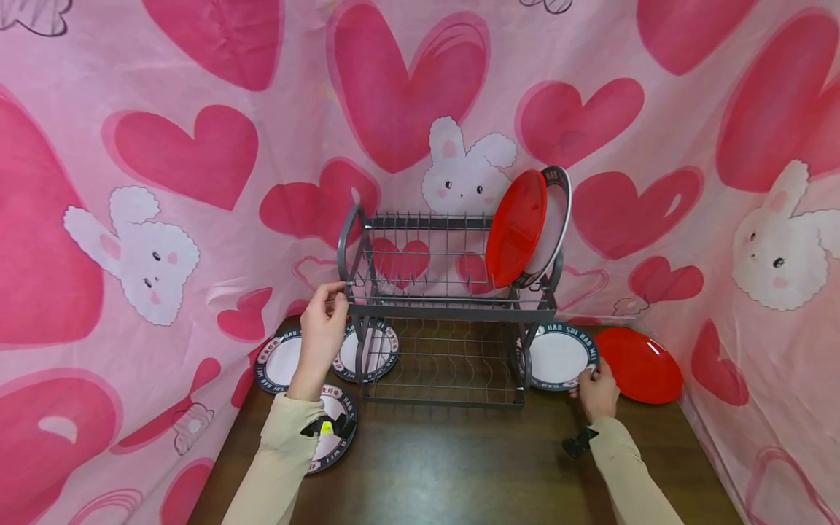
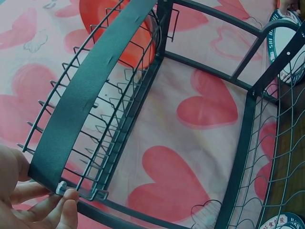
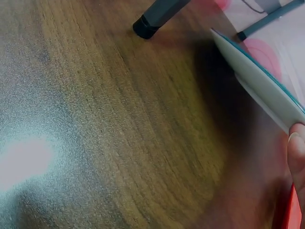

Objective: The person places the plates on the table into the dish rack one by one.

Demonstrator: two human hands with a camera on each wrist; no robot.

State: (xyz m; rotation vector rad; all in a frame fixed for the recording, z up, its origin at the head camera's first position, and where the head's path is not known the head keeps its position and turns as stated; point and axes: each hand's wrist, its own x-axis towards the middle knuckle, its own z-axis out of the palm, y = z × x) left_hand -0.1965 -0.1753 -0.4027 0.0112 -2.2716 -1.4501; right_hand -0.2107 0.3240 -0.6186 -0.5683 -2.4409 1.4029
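A dark grey two-tier dish rack (image 1: pixel 453 313) stands at the middle of the table. My left hand (image 1: pixel 324 317) grips the left front corner of its upper tier, thumb and fingers around the frame in the left wrist view. My right hand (image 1: pixel 599 391) pinches the near edge of a white plate with a dark lettered rim (image 1: pixel 558 357), beside the rack's right side. In the right wrist view this plate (image 3: pixel 262 81) is tilted, with a shadow on the table under it. A red plate (image 1: pixel 516 230) and a dark-rimmed white plate (image 1: pixel 561 211) stand upright at the upper tier's right end.
Another red plate (image 1: pixel 639 364) lies at the right. On the left lie more dark-rimmed plates: one at the far left (image 1: pixel 281 361), one by the rack's leg (image 1: pixel 370 354), one partly under my left wrist (image 1: pixel 341 415). A pink heart-print cloth (image 1: pixel 394 73) surrounds the wooden table (image 1: pixel 433 467).
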